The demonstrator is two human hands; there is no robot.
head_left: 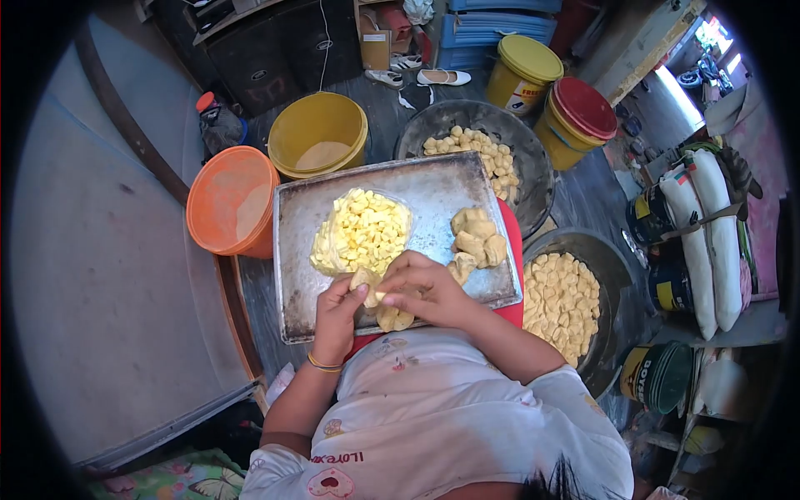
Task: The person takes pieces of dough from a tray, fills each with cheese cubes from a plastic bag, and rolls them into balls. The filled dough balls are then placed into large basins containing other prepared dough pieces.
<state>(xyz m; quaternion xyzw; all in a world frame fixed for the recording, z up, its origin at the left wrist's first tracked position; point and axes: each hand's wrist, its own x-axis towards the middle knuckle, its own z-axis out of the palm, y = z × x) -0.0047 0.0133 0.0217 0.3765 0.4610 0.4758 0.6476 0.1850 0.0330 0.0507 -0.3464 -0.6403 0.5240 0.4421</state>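
My left hand (336, 315) is closed around a flattened piece of tan dough (363, 285) above the tray's near edge. Close beside it, my right hand (425, 287) has its fingertips pinched at the dough, with a small pale-yellow chunk (380, 295) showing between them. Just below the hands lies another dough piece (394, 318). A clear plastic bag heaped with yellow chunks (364, 229) rests on the metal tray (304, 212). Toward the tray's right side sit several dough lumps (477, 233), near my right wrist.
An orange bucket (208, 204) and a yellow bucket (358, 137) with powder stand beyond the tray's left. Dark basins hold many dough balls (479, 150) and more dough pieces (560, 300) on the right. Lidded buckets (529, 58) stand behind. A red surface (510, 242) supports the tray.
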